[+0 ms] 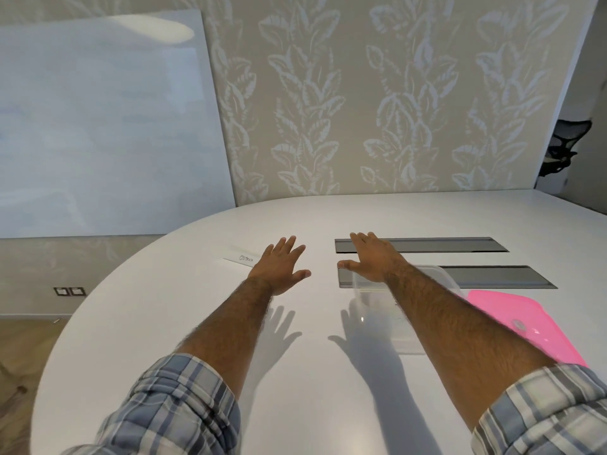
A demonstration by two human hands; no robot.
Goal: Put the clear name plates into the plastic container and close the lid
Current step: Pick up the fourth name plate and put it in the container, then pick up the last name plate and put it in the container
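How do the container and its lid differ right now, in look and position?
The plastic container is clear, almost see-through; the lid is opaque bright pink. The container sits open under the right forearm; the lid lies flat beside it, further right, not on it. Both rest on the white table, and both are partly hidden by that arm.

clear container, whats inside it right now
The clear container looks empty where it shows; the right forearm covers its right part. One name plate lies outside, beyond the left hand.
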